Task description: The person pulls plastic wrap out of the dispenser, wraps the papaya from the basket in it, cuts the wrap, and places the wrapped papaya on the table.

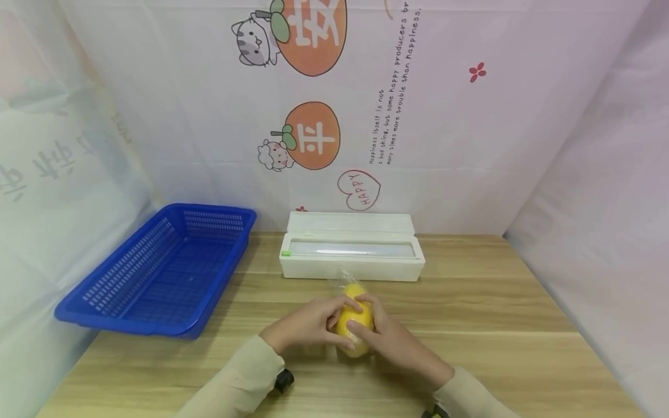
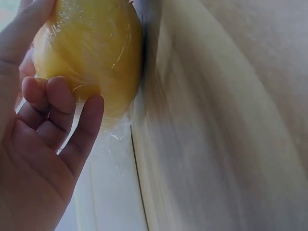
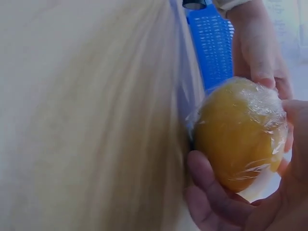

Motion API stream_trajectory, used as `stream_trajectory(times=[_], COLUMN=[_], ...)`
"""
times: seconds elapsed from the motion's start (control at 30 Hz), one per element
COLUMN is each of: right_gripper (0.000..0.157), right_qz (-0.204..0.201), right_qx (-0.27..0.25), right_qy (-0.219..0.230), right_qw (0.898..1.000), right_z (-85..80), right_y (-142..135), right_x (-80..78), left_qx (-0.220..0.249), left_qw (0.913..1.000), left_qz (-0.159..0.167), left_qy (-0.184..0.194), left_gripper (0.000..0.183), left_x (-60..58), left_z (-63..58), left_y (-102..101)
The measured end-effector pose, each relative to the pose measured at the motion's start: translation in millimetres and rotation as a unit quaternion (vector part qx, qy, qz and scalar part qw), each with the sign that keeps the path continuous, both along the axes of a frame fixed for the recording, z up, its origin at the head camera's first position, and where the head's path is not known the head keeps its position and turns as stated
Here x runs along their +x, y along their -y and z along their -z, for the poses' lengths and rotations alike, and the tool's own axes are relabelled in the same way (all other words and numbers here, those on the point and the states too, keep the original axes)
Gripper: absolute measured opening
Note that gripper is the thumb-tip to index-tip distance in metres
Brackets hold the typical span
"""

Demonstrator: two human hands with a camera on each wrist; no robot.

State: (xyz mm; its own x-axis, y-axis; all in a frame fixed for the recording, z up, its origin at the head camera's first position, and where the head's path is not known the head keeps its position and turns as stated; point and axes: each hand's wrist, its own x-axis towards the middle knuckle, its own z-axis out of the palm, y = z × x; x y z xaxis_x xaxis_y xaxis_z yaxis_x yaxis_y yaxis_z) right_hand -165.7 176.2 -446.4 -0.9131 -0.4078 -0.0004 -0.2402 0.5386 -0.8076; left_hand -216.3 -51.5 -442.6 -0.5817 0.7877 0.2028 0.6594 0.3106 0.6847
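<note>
A rounded yellow fruit (image 1: 358, 318) wrapped in clear cling film sits low over the table, between both hands. On its left side, my left hand (image 1: 313, 324) holds it with thumb and curled fingers. My right hand (image 1: 385, 334) grips the opposite side, thumb on the near face. Crinkled film shines on the fruit (image 3: 238, 134) in the right wrist view. Loose film (image 1: 342, 277) sticks out at its far end, toward the white box. In the left wrist view, bent fingers (image 2: 89, 127) of the left hand touch the wrapped fruit (image 2: 96, 53).
Behind the hands stands a long white cling film dispenser (image 1: 352, 268), lid raised, with a green slider (image 1: 286, 253) at its left end. A blue plastic basket (image 1: 209, 296) stands at the left of the wooden table (image 1: 470, 302). Printed cloth (image 1: 444, 133) hangs behind.
</note>
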Motion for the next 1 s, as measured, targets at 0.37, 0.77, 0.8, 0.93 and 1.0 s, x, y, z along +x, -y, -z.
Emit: stream_trajectory(times=[0.37,0.77,0.8,0.93,1.0], right_gripper=[0.1,0.101,0.101,0.099,0.098], right_qz=[0.039,0.053,0.052,0.044,0.042], right_qx=[-0.017,-0.007,-0.007,-0.003,-0.002], right_qy=[0.006,0.005,0.003,-0.002,-0.003], right_qw=[0.999,0.999,0.999,0.999,0.999], right_z=[3.9,3.6,3.8,3.6,3.2], right_y=[2.6,2.5,2.3,1.7,1.4], right_x=[6.5,8.4,8.3,8.2,8.0], left_qx=[0.027,-0.004,-0.003,-0.001,0.002], left_qw=[0.9759,0.9631,0.9619,0.9517,0.948], left_qz=[-0.118,-0.125,-0.122,-0.125,-0.128], left_qy=[0.181,0.238,0.245,0.281,0.291], left_gripper=[0.031,0.062,0.061,0.059,0.059], left_x=[-18.9,-40.7,-43.2,-51.3,-53.9], left_z=[6.2,12.3,13.2,17.4,17.9], left_y=[19.2,-9.8,-11.7,-17.1,-19.1])
